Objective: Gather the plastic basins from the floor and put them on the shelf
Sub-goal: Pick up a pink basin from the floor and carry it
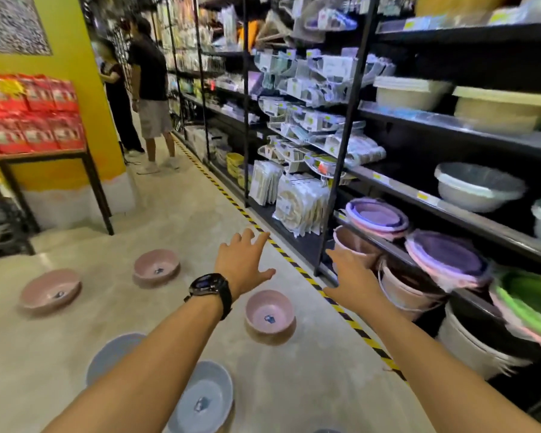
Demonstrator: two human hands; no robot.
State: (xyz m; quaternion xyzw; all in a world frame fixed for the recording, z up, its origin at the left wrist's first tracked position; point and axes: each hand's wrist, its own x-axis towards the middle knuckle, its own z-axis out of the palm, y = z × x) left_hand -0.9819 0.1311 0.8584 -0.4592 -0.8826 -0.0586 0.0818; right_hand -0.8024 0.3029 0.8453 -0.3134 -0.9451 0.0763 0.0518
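Three pink plastic basins lie on the concrete floor: one near the striped line, one further back, one at the left. Two grey-blue basins lie nearer me, one below my left forearm and one partly hidden by it. My left hand, with a black watch on the wrist, is stretched forward with fingers spread, holding nothing. My right hand reaches toward the low shelf, fingers straight, empty, close to a pink basin at the shelf's end.
The black shelf unit on the right holds stacked purple, pink, green, grey and cream basins. A yellow-black striped line runs along its base. Two people stand in the aisle ahead. A table with red packets stands at the left.
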